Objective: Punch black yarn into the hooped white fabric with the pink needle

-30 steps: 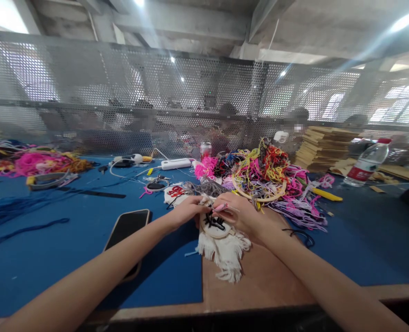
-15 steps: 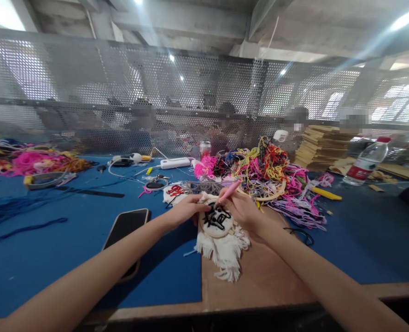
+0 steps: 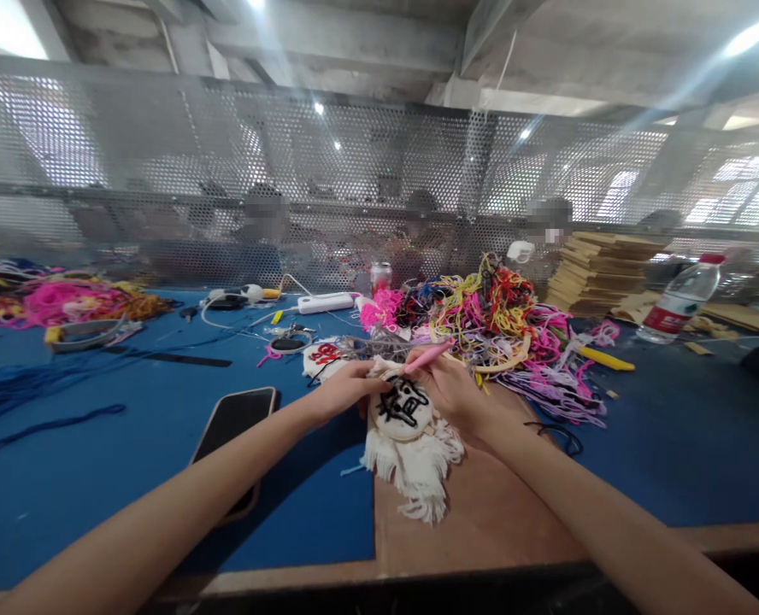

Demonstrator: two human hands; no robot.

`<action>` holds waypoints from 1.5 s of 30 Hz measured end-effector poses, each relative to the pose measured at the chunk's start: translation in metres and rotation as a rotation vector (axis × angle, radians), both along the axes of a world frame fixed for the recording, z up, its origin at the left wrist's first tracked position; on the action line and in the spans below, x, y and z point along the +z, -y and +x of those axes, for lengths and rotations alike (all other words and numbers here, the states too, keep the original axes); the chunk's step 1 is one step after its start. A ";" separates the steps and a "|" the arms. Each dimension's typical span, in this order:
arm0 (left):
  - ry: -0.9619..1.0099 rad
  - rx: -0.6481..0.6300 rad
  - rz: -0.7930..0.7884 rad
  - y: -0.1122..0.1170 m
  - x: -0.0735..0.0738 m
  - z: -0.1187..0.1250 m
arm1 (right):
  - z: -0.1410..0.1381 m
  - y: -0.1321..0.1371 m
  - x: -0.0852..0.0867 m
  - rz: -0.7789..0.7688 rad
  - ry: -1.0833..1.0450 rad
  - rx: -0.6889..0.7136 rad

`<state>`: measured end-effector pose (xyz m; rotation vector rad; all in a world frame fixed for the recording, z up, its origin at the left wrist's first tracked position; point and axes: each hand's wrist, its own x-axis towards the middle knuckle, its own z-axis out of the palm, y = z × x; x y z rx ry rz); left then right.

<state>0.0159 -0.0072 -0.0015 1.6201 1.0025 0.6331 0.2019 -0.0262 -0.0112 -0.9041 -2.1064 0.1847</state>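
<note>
A round embroidery hoop (image 3: 411, 430) holds white cloth (image 3: 418, 478) with black yarn worked into an outline, and its fringed edge hangs toward me over the table. My left hand (image 3: 347, 389) grips the hoop's left side, thumb on top and the other fingers hidden beneath. In my right hand (image 3: 450, 389) is a pink punch needle (image 3: 429, 354), held like a pen at the hoop's upper right and tilted to the right. Its tip is hidden by my fingers. Another white piece (image 3: 321, 357) with red yarn lies just beyond my left hand.
Tangled coloured yarn (image 3: 475, 316) heaps behind the hoop, with a yellow-handled tool (image 3: 603, 358) at its right. A phone (image 3: 235, 427) lies near my left forearm. Farther back are a power strip (image 3: 325, 302), a can (image 3: 380, 276), a water bottle (image 3: 680, 299) and stacked brown sheets (image 3: 601, 273).
The pink punch needle has tipped lower, its handle end leaning farther right, and my right hand has shifted slightly with it. My left hand and the hoop stay in place.
</note>
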 end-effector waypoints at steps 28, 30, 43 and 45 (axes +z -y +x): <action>-0.019 -0.030 0.031 -0.005 -0.008 -0.002 | 0.001 0.002 -0.002 0.015 0.010 0.007; -0.029 -0.055 0.042 -0.005 -0.008 -0.002 | 0.001 0.003 -0.001 0.015 0.009 0.008; -0.714 -0.041 0.768 0.008 -0.004 -0.003 | -0.003 0.000 -0.005 -0.166 0.096 -0.062; -0.738 0.028 0.807 0.010 -0.001 -0.003 | -0.005 -0.001 -0.007 -0.196 0.113 -0.055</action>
